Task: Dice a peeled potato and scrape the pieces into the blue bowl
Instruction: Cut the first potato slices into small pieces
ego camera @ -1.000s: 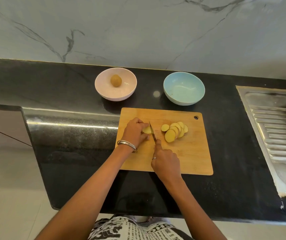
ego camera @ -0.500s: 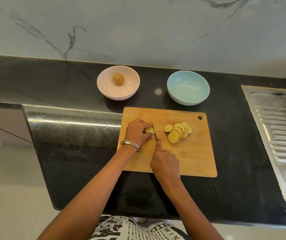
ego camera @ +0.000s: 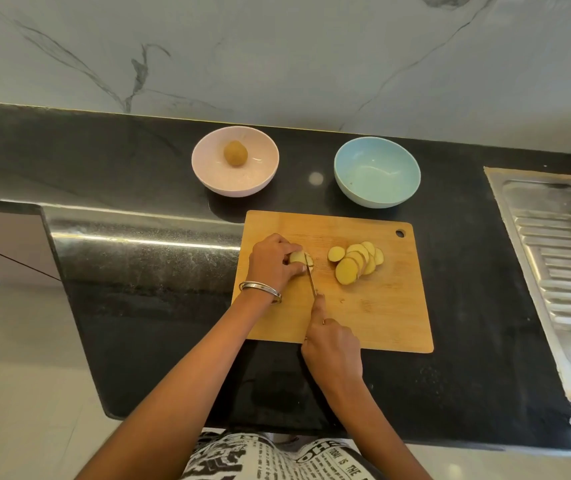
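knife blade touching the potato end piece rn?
Touching. Head view: the knife blade sits against the cut face of the potato end piece held by the left hand.

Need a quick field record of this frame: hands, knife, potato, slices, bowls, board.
left hand: grips potato end piece on cutting board
right hand: holds knife, index finger along the spine
knife: blade against the end piece
slices: overlapping rounds on board, right of blade
blue bowl: empty, behind board
pink bowl: holds one whole potato
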